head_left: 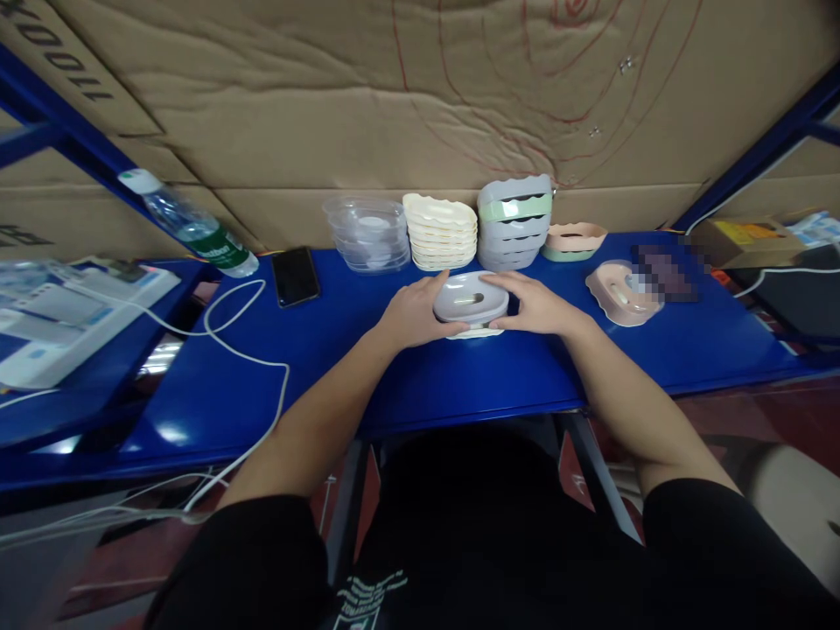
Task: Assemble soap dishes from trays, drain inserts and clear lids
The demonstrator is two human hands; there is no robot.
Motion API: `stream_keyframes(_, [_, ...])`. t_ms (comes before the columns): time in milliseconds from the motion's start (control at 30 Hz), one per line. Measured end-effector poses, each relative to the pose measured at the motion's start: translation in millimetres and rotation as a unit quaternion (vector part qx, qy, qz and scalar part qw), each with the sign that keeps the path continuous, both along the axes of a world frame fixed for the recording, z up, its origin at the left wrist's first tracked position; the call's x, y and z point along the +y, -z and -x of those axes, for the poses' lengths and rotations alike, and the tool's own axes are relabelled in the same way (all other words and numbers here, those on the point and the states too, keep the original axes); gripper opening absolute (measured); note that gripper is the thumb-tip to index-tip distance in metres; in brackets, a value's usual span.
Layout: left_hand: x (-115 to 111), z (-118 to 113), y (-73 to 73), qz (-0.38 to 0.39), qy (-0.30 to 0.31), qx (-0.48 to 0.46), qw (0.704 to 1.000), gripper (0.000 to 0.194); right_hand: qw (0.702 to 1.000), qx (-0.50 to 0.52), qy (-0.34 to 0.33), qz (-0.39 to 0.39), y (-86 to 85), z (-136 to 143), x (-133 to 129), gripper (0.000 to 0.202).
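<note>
A pale grey oval dish (471,296) with a slot in its middle sits over a white base (473,332) on the blue table. My left hand (418,311) grips the dish's left side, its thumb along the near edge. On the right side, my right hand (530,304) holds the same dish between thumb and fingers. Behind it stand a stack of clear trays (369,234), a stack of cream trays (444,232) and a stack of grey trays (514,238) with a green one among them. Pink and green trays (575,240) are right of these.
A pink dish (625,293) lies to the right. On the left are a black phone (296,278), a leaning water bottle (197,229) and a white cable (283,394). Cardboard (315,114) rises behind the blue table (452,385).
</note>
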State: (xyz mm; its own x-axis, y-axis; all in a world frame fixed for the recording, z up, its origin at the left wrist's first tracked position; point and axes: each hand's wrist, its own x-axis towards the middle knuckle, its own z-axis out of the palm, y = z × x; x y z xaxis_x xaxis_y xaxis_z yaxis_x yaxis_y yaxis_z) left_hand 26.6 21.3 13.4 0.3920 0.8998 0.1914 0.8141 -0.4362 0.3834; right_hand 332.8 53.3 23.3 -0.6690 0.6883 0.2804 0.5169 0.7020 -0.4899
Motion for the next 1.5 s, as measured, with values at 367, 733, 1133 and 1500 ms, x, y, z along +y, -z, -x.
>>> stream_keyframes(367, [-1.7, 0.4, -7.2, 0.043, 0.040, 0.073, 0.996, 0.127, 0.998, -0.046, 0.002, 0.049, 9.5, -7.0, 8.6, 0.130])
stream_keyframes(733, [-2.8, -3.2, -8.6, 0.055, 0.047, 0.088, 0.993, 0.124, 0.996, -0.065, -0.008, 0.054, 6.2, -8.2, 5.9, 0.125])
stream_keyframes(1133, [-0.6, -2.3, -3.5, 0.059, 0.056, 0.086, 0.993, 0.125, 0.995, -0.085, -0.006, 0.055, 11.2, -5.6, 6.6, 0.127])
stream_keyframes(1500, [-2.4, -3.7, -6.5, 0.063, 0.056, 0.085, 0.993, 0.127, 0.994, -0.089, -0.006, 0.056, 10.9, -5.0, 5.2, 0.130])
